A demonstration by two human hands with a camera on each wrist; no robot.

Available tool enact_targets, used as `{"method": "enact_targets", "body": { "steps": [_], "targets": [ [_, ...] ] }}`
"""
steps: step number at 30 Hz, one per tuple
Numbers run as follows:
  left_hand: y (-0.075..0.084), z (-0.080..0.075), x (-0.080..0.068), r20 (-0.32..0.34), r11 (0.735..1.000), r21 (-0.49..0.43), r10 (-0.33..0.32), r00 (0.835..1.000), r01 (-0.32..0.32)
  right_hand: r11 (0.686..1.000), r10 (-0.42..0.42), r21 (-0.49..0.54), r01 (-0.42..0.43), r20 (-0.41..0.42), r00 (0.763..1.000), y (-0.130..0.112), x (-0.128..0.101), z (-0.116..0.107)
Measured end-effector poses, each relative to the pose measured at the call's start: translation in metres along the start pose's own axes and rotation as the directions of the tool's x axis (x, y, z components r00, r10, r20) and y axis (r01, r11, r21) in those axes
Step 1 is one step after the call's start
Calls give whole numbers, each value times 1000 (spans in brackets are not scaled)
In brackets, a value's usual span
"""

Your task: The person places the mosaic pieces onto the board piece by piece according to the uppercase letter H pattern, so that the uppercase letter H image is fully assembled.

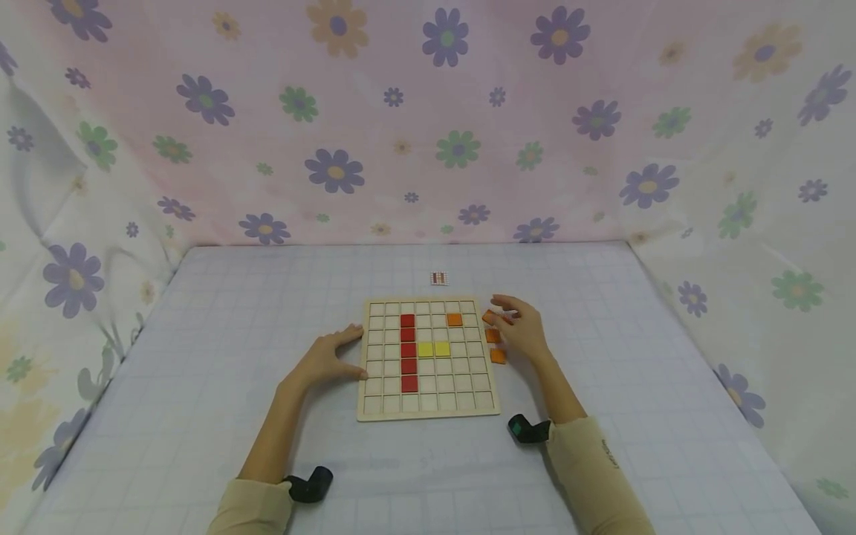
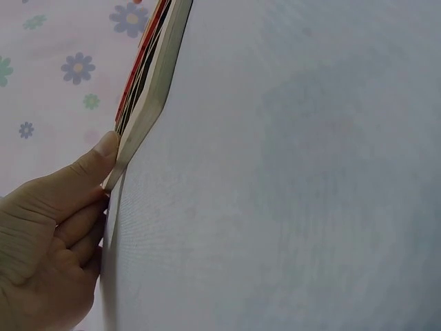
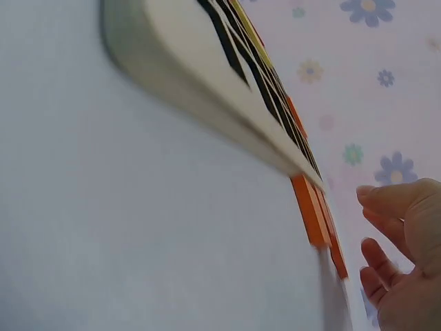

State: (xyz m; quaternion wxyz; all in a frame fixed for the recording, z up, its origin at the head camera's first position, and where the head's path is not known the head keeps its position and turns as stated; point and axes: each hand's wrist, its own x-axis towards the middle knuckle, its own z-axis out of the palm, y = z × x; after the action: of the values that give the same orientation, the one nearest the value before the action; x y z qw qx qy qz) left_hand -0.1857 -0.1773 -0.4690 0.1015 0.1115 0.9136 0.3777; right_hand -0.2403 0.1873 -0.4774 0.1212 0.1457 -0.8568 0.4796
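A wooden grid board [image 1: 428, 417] lies flat, with a column of several red tiles [image 1: 409, 351], two yellow tiles [image 1: 434, 349] and one orange tile [image 1: 455, 319] in its cells. My left hand [image 1: 324, 360] touches the board's left edge with thumb and index finger spread apart. In the left wrist view, that hand's thumb [image 2: 103, 150] rests at the board's side. Just beyond the right edge, my right hand [image 1: 523, 327] hovers over loose orange tiles [image 1: 498, 356], its fingers partly covering the farthest ones. The right wrist view shows nothing between its fingertips [image 3: 365, 192].
Behind the board lies a small printed card [image 1: 438, 279] with a coloured pattern. The table [image 1: 281, 282] has a pale checked cloth, and flowered fabric [image 1: 401, 126] hangs round its back and sides. Black wrist-worn devices [image 1: 528, 429] stick out near both sleeves.
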Motion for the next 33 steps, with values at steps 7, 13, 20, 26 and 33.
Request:
{"method": "enact_targets", "body": {
  "steps": [7,13,20,26,33],
  "targets": [
    [-1,0,-1,4,1000,5,10,1000,-10,988,129,-94,-124,53,990,11,-9,-24],
    [0,-2,0,5,1000,-1,18,1000,-18,986,127,-120,-116,97,987,17,-10,-29],
    [0,-3,1,4,1000,9,15,1000,-15,990,81,-121,-70,88,993,22,-11,-25],
    [0,-3,0,2,1000,4,13,1000,-13,992,59,-117,-50,71,996,25,-12,-22],
    [-2,-1,0,5,1000,-3,15,1000,-15,988,70,-144,-59,73,995,24,-14,-21]
  ]
}}
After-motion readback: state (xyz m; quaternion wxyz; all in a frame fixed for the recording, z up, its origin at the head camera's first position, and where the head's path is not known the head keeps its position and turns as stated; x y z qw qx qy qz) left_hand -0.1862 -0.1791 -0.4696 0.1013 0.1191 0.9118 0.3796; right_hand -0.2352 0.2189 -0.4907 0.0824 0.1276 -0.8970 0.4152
